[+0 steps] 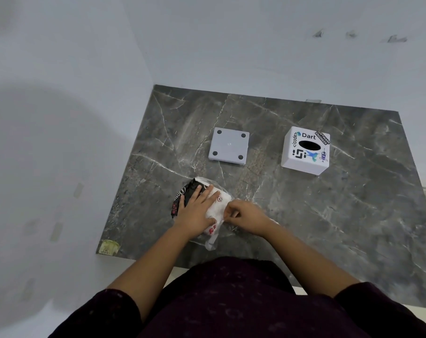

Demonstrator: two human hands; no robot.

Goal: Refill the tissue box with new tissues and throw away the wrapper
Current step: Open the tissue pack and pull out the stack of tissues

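Note:
A pack of new tissues (216,206) in a black, white and red plastic wrapper lies on the dark marble counter (329,215) near the front left. My left hand (197,211) presses flat on top of the pack. My right hand (246,215) pinches the wrapper's right edge between thumb and fingers. The white tissue box (304,152), covered in stickers with its oval slot facing up, stands at the back right. Its grey bottom lid (229,147), with black feet at the corners, lies apart at the back middle.
White walls close the counter on the left and at the back. The counter's front edge runs just before my dark clothing. A yellowish sticker (108,247) marks the front left corner. No bin is in view.

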